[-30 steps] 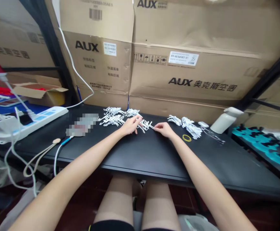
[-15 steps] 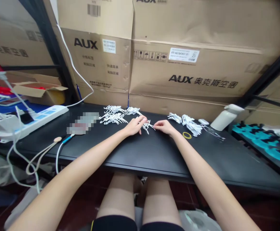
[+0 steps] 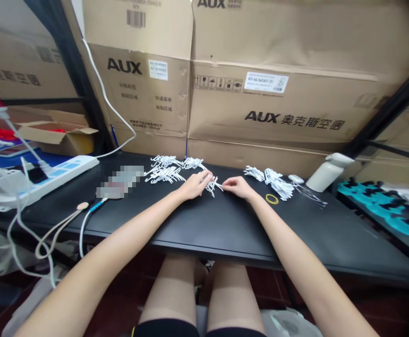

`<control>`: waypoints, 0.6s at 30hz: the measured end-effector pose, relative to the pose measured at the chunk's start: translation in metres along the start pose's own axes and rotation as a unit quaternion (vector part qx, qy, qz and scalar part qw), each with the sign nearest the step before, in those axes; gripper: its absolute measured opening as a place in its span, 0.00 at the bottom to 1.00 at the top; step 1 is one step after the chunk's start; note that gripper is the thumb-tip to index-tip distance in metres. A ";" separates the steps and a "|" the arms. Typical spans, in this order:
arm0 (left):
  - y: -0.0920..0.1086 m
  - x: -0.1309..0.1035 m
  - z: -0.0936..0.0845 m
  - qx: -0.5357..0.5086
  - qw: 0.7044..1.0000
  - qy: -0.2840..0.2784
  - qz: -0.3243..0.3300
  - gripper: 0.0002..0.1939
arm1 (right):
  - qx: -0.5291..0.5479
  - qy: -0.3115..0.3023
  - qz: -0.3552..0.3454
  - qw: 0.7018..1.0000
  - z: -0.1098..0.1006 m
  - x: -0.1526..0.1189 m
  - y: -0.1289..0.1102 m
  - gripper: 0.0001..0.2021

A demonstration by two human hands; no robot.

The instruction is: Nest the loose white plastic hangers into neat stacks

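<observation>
My left hand lies on the table with its fingers curled over a small bunch of thin white hooks, partly hiding them. Just to the right, my right hand is closed in a pinch on the end of one thin white piece from that bunch. Behind and left of my left hand are several heaps of white hooks, their curved ends showing. Bundled white pieces lie beyond my right hand, beside a ring of yellow bands.
A white bottle leans at the back right, near teal parts. On the left are a white power strip with cables and a blurred-out object. Tall cardboard boxes stand behind the black table.
The view has shifted slightly. Both hands stay near the same bunch, the right still pinching at its right end; little else has moved.
</observation>
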State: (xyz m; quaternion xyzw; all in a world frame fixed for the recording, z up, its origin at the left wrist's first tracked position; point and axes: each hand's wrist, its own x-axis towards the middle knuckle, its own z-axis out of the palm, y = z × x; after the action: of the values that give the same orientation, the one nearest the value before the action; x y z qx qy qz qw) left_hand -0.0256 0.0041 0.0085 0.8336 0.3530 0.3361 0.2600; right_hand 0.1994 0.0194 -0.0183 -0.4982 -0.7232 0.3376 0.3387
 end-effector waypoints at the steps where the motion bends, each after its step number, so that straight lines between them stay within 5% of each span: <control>1: -0.001 0.000 -0.001 0.009 1.000 0.002 -0.003 0.19 | 0.008 -0.008 0.006 1.000 -0.001 -0.001 -0.002 0.14; 10: 0.005 -0.002 -0.002 0.038 0.999 0.000 0.011 0.19 | 0.033 -0.050 0.121 0.991 -0.023 -0.012 -0.014 0.13; 18: 0.002 -0.003 0.002 0.015 1.000 0.001 0.005 0.19 | -0.040 -0.059 0.060 0.996 -0.012 -0.011 -0.013 0.17</control>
State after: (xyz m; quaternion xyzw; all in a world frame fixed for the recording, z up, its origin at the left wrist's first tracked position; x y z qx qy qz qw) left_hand -0.0246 0.0003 0.0081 0.8388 0.3544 0.3323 0.2456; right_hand 0.2058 0.0074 -0.0034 -0.5329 -0.7237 0.3569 0.2547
